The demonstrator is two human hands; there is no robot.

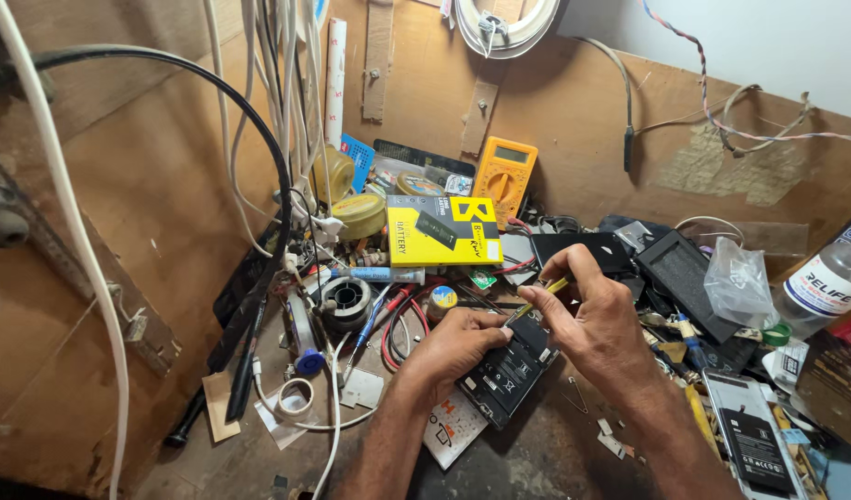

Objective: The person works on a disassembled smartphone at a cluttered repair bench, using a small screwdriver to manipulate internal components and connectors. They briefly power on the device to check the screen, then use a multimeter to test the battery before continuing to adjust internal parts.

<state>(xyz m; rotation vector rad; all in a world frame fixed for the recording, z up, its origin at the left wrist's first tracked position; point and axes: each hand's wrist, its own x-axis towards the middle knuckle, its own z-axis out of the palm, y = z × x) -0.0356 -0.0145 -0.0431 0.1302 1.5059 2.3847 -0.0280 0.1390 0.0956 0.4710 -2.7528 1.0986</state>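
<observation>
I see the opened phone [509, 368] lying back-up at the middle of the tabletop [537, 458], its long axis running from lower left to upper right, with the left hand [453, 347] closed over its left edge to pin it and the right hand [592, 324] just above its upper end. The right hand pinches a thin yellow-handled tool [538, 298], tip angled down-left onto the phone's top corner, so both hands meet there. Room is tight: the yellow box [442, 231] behind, red wires [398, 333] left, another open phone [750, 440] right.
</observation>
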